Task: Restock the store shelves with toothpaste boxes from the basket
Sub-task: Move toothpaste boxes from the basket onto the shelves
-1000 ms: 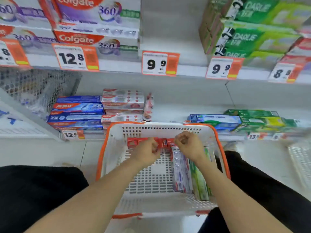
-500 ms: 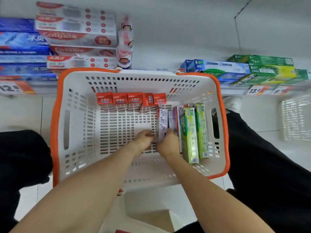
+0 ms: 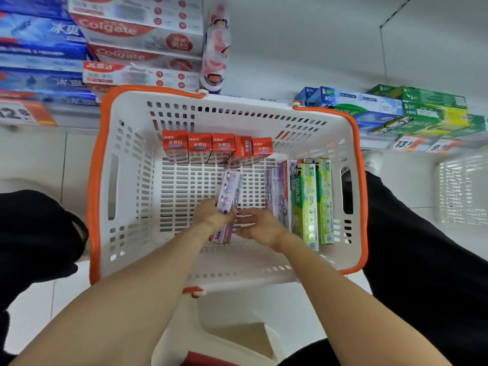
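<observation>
Head view, left hand (image 3: 211, 216) gripping purple box (image 3: 227, 204), mid-basket (image 3: 105, 180)

Blurred shelf price tags (image 3: 25, 114), toothpaste box (image 3: 227, 204) partly behind hands.

Basket (image 3: 227, 270): 1, white with orange rim.
Red boxes (image 3: 199, 145) standing along far wall: 5.
Green Darlie boxes (image 3: 303, 204) at right wall: 2.
Purple Colgate 360 box (image 3: 229, 192) in hand: 1; more beside Darlie, count unclear.
Hands: 2.
</observation>
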Action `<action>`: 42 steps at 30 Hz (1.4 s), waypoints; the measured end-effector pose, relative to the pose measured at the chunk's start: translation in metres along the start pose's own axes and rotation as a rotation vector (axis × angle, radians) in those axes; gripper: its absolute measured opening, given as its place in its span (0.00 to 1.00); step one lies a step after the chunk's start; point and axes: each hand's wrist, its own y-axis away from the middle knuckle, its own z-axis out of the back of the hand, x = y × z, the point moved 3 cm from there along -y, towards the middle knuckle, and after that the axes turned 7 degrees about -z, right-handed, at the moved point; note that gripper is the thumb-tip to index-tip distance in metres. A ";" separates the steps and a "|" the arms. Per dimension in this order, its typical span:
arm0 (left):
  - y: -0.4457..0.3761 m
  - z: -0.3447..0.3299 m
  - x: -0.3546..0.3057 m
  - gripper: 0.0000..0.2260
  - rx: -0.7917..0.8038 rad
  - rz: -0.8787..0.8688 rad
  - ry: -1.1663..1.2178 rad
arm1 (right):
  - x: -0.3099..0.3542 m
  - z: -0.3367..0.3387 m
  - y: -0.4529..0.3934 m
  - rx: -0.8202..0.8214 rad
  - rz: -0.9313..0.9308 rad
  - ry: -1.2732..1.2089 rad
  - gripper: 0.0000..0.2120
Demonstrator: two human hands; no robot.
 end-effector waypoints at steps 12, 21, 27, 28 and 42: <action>0.026 -0.005 -0.019 0.11 0.294 0.119 0.342 | -0.020 0.079 0.060 -0.988 0.080 0.643 0.35; 0.053 -0.001 -0.036 0.13 0.409 0.081 0.333 | -0.007 0.078 0.061 -0.742 0.006 0.495 0.14; 0.072 0.011 -0.058 0.18 0.474 -0.008 0.416 | 0.021 0.100 0.089 -0.348 0.024 0.053 0.28; 0.076 0.011 -0.064 0.19 0.477 -0.045 0.435 | 0.027 0.105 0.097 -0.294 0.046 0.047 0.23; 0.171 0.043 -0.222 0.21 0.096 -0.544 0.666 | 0.147 0.148 0.236 0.030 0.469 0.129 0.16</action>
